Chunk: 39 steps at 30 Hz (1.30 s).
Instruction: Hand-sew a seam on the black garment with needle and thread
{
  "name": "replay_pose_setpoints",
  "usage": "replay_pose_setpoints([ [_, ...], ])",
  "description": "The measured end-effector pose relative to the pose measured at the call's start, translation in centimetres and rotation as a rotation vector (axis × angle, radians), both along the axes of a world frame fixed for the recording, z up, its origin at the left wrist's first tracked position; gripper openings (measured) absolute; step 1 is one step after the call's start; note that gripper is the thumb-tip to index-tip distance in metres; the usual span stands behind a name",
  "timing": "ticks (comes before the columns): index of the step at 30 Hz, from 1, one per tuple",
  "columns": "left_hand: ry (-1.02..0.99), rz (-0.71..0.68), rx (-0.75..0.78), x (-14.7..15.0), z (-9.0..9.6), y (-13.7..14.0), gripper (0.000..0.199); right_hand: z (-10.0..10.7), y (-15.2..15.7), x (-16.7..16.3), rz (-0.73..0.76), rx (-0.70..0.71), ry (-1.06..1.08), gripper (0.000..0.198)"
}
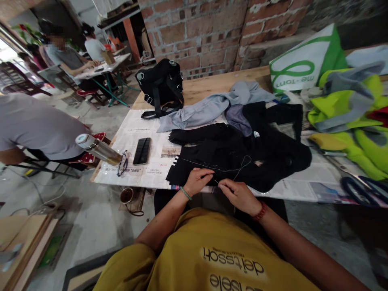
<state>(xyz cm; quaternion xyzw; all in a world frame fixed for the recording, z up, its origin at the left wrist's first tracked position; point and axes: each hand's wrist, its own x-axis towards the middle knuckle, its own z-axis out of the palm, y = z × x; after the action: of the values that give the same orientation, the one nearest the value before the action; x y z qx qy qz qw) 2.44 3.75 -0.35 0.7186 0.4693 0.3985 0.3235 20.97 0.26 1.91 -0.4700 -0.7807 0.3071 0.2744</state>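
A black garment (212,149) with white stripes at one edge lies spread over the newspaper in front of me. My left hand (197,180) pinches the near edge of its cloth, thumb and forefinger pressed together. Just to the right, my right hand (239,195) is closed on a thin sewing needle (216,181), whose tip points toward the left fingers. Pale thread (246,161) loops up over the black cloth from beside the right hand, and another length runs left across the garment.
Along the left side of the table are a glass bottle (98,148), eyeglasses (123,163) and a phone (142,151). A black backpack (162,87) and grey cloth (206,111) lie behind. To the right are scissors (359,186), yellow-green clothing (342,101) and a bag (303,64). People sit at left.
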Motion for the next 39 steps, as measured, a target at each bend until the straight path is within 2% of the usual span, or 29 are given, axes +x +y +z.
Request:
replay_pose_setpoints([
  [5, -0.018, -0.017, 0.014, 0.1, 0.2, 0.0, 0.015, -0.1, 0.4, -0.2, -0.109, 0.004, 0.002, 0.025],
  [15, -0.042, 0.003, 0.007, 0.0, 0.1, -0.1, 0.012, -1.0, 0.6, -0.6, -0.104, -0.008, -0.082, 0.026],
  [24, -0.019, 0.048, 0.003, 0.0, 0.0, -0.2, 0.007, -1.8, 0.5, -1.5, -0.143, 0.022, -0.04, 0.025],
  [39, 0.003, -0.046, 0.009, -0.3, 0.4, -0.1, 0.008, -2.0, 0.5, -2.5, -0.2, 0.053, -0.062, 0.025],
])
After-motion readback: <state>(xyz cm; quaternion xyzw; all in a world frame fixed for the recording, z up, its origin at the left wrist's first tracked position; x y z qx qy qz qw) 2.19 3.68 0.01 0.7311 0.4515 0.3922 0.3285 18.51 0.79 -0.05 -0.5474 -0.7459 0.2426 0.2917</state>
